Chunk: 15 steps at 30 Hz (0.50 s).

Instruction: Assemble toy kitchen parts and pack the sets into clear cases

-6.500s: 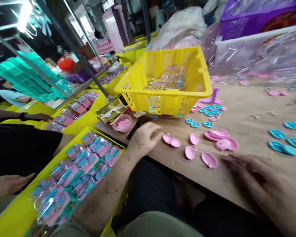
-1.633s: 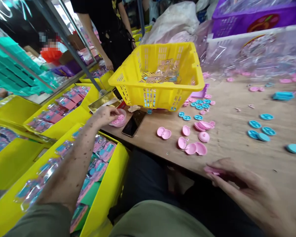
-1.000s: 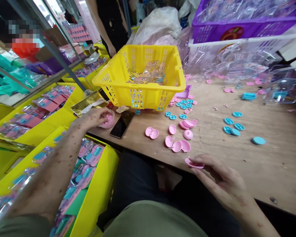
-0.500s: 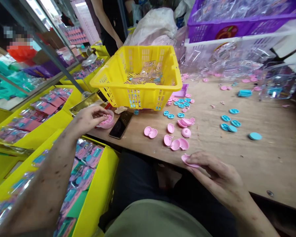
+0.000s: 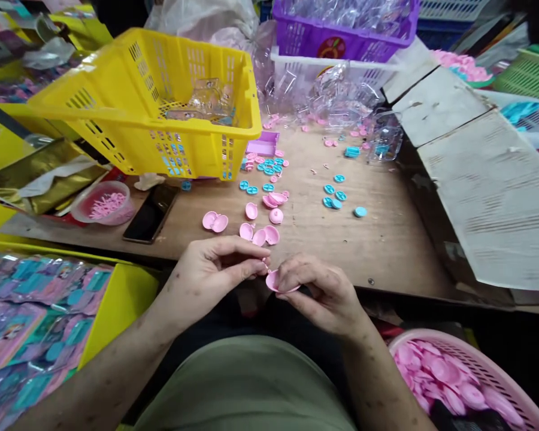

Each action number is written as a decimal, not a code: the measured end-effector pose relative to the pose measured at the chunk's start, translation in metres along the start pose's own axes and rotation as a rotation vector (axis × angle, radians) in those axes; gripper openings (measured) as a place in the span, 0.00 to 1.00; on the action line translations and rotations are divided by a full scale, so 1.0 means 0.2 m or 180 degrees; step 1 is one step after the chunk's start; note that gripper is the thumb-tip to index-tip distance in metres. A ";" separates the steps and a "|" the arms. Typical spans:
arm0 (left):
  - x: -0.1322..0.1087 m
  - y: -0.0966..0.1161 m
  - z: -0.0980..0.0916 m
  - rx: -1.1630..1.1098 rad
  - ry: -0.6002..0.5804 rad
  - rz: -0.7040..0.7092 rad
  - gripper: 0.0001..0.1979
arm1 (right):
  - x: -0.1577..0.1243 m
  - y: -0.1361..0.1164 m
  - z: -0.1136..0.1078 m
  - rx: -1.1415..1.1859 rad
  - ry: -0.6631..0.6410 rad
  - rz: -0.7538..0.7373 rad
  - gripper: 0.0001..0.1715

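Note:
My right hand (image 5: pixel 318 290) grips a shallow pink plastic shell (image 5: pixel 273 281) by its edge, just past the table's front edge. Close beside it, my left hand (image 5: pixel 222 266) pinches a small pink plastic piece (image 5: pixel 266 261) at the shell's near-left rim; whether the two are joined I cannot tell. On the table beyond my hands lie several more pink shells (image 5: pixel 245 231), some in pairs. A round clear tub (image 5: pixel 124 211) of small pink pieces (image 5: pixel 108 205) stands to the left, beside a black phone (image 5: pixel 149 214).
A yellow basket (image 5: pixel 130 143) with clear packs stands at the back left. Turquoise discs (image 5: pixel 360 212) are scattered on the wooden table (image 5: pixel 327 257). A cardboard flap (image 5: pixel 476 197) rises at the right. Below it, a pink basket (image 5: pixel 485 353) holds many pink shells. Packed toys fill a yellow box (image 5: pixel 117 311) at lower left.
My left hand has left the tub and come across to the right hand with a small pink piece. The view has turned to the right; the right hand still holds the shell.

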<state>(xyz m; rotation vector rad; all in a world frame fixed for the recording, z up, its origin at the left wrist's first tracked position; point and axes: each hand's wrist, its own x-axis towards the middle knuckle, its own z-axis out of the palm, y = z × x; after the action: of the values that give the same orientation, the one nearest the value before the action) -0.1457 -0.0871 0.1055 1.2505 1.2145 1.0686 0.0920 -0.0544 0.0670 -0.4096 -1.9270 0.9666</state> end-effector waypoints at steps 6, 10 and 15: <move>0.00 0.02 -0.01 0.0264 -0.0212 0.0030 0.07 | -0.02 0.00 -0.01 0.0169 -0.0058 0.0019 0.02; 0.00 0.04 -0.01 0.0250 -0.0455 0.0031 0.05 | -0.03 0.00 0.00 0.0381 -0.0051 0.0040 0.04; 0.01 0.03 -0.03 -0.0200 -0.0836 -0.0303 0.04 | -0.04 0.00 0.02 0.0565 0.0031 0.0038 0.05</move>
<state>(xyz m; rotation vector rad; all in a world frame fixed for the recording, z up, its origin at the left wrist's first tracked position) -0.1501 -0.0836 0.1124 1.2293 1.0215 0.8376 0.0936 -0.0609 0.0608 -0.3222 -1.8140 1.1310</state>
